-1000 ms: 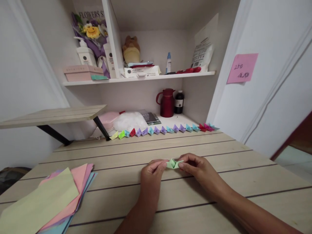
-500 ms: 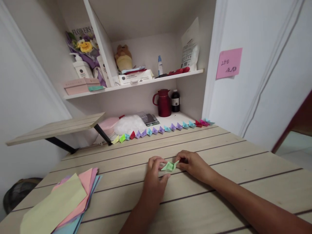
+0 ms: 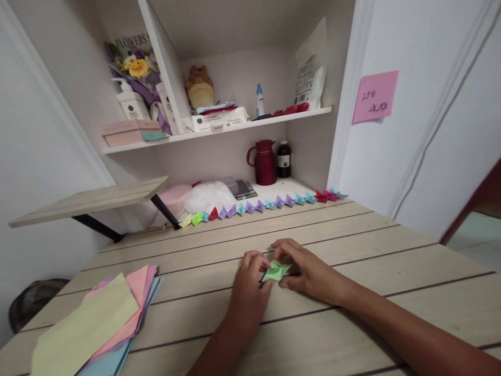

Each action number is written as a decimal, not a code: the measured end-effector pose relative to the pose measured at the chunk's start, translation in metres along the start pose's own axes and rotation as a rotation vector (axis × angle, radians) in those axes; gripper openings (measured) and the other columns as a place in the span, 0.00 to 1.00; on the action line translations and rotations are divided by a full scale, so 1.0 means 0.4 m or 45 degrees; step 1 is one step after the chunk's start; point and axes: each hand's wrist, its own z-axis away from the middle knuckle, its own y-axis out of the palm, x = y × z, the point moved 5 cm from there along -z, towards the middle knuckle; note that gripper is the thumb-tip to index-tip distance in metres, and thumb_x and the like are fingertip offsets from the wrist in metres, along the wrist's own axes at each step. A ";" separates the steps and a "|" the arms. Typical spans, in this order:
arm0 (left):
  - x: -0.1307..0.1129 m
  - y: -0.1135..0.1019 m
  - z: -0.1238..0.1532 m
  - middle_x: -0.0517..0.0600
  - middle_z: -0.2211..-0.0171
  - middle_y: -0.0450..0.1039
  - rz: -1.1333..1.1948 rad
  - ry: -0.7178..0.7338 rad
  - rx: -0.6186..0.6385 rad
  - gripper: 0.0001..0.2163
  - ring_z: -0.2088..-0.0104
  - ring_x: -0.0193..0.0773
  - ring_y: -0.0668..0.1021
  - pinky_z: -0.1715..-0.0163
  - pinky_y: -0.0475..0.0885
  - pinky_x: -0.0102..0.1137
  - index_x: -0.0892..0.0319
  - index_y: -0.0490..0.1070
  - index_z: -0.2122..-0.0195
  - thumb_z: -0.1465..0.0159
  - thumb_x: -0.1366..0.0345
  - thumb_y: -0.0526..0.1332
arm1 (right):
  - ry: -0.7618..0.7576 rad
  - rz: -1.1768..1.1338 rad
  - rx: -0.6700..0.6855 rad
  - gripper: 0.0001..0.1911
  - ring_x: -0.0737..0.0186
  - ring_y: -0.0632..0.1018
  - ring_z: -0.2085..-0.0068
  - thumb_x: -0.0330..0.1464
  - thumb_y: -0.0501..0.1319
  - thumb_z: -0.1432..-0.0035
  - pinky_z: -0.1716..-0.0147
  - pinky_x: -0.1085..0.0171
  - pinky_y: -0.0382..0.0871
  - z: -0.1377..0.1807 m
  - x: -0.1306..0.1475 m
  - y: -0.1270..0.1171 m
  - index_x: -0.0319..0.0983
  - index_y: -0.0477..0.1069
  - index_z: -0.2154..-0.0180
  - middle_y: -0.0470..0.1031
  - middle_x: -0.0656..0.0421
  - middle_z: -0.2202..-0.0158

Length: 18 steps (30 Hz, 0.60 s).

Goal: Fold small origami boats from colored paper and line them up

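Head view — green boat (image 3: 277,271), jug (image 3: 265,166) inside cabinet (image 3: 311,154)

A dark red jug (image 3: 265,163) stands beside a black bottle (image 3: 284,161), below a shelf (image 3: 282,119) holding a plush toy (image 3: 200,93).

There are two hands (image 3: 250,282), two green boats (image 3: 277,271), six purple boats (image 3: 249,208).

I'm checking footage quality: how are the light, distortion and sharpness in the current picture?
Head view: soft light, no harsh glare on the tabletop; head view: apparent wide-angle distortion, with the shelf divider leaning; head view: fine creases on the green paper boat look soft.
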 end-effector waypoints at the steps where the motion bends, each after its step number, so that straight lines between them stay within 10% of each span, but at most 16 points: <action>1: 0.004 0.001 -0.001 0.49 0.57 0.65 0.015 0.001 0.000 0.15 0.56 0.40 0.71 0.55 0.68 0.35 0.54 0.65 0.66 0.50 0.81 0.58 | -0.014 0.012 -0.001 0.19 0.58 0.73 0.58 0.23 0.64 0.55 0.60 0.61 0.67 0.001 0.004 -0.001 0.43 0.65 0.61 0.67 0.55 0.51; 18: 0.003 0.004 -0.004 0.47 0.63 0.68 -0.048 -0.043 0.038 0.13 0.59 0.40 0.70 0.57 0.65 0.34 0.55 0.64 0.67 0.50 0.79 0.58 | -0.004 0.160 -0.003 0.11 0.54 0.72 0.50 0.24 0.60 0.48 0.52 0.58 0.66 -0.004 -0.010 0.019 0.43 0.69 0.63 0.67 0.55 0.48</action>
